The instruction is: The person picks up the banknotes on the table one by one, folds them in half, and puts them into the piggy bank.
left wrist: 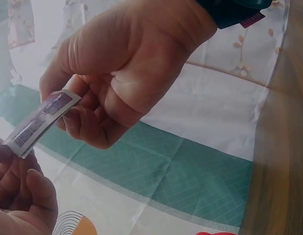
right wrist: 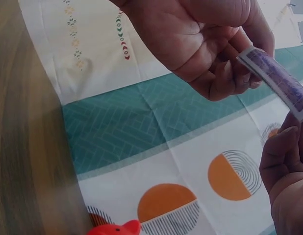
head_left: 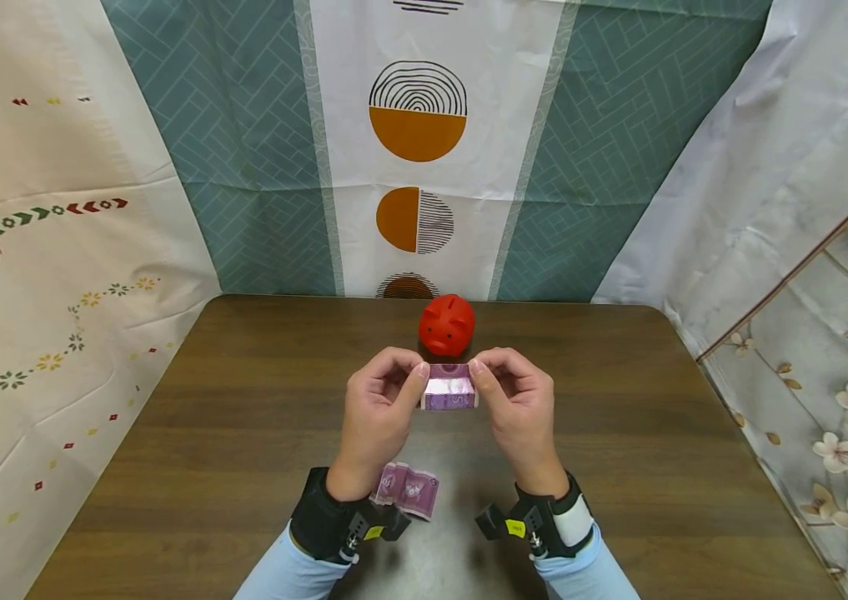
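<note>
A folded purple banknote [head_left: 449,390] is held up between both hands, level across the middle of the head view. My left hand [head_left: 378,408] pinches its left end between thumb and fingers. At the other end, my right hand [head_left: 517,408] pinches it the same way. Both wrist views show the banknote [left wrist: 42,122] as a narrow folded strip with a white edge, slightly bowed. Just beyond the hands stands a red piggy bank [head_left: 447,325] with a slot on top. More folded purple banknotes [head_left: 407,490] lie on the table beside my left wrist.
The brown wooden table [head_left: 258,400] spreads out below the hands. A patterned cloth [head_left: 424,167] hangs behind its far edge, and light fabrics hang at the left and right sides. Each wrist wears a black strap [head_left: 316,517] with a small camera.
</note>
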A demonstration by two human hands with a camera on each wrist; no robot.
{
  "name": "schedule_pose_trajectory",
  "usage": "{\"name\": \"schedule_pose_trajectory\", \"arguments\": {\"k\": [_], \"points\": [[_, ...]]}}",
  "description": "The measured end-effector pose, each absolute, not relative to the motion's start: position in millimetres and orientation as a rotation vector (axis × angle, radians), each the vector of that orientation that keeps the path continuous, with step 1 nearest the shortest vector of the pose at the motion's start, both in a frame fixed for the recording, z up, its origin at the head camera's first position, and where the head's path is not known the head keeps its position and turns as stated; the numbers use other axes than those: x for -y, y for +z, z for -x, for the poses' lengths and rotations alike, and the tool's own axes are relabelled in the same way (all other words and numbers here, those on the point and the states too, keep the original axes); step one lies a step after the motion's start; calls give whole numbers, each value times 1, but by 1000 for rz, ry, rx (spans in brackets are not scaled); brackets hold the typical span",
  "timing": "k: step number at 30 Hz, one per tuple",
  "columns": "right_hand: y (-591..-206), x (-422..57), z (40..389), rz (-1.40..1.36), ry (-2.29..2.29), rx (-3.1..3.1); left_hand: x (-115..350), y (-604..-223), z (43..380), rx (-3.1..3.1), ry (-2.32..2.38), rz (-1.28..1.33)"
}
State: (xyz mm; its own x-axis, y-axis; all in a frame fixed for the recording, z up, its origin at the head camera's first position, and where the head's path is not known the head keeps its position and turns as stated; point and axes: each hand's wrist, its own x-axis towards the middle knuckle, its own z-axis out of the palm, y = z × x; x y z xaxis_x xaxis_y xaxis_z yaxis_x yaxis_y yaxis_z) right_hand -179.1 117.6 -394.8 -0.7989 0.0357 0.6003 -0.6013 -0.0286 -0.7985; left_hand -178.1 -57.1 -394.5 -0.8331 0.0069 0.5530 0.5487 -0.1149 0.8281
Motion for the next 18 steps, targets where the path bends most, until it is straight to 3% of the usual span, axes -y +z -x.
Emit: {"name": "schedule_pose_trajectory", "arguments": {"k": [18], "points": [[-397,-114,179,-597,1876,1874,59,-396,181,1844,-1944,719]]}}
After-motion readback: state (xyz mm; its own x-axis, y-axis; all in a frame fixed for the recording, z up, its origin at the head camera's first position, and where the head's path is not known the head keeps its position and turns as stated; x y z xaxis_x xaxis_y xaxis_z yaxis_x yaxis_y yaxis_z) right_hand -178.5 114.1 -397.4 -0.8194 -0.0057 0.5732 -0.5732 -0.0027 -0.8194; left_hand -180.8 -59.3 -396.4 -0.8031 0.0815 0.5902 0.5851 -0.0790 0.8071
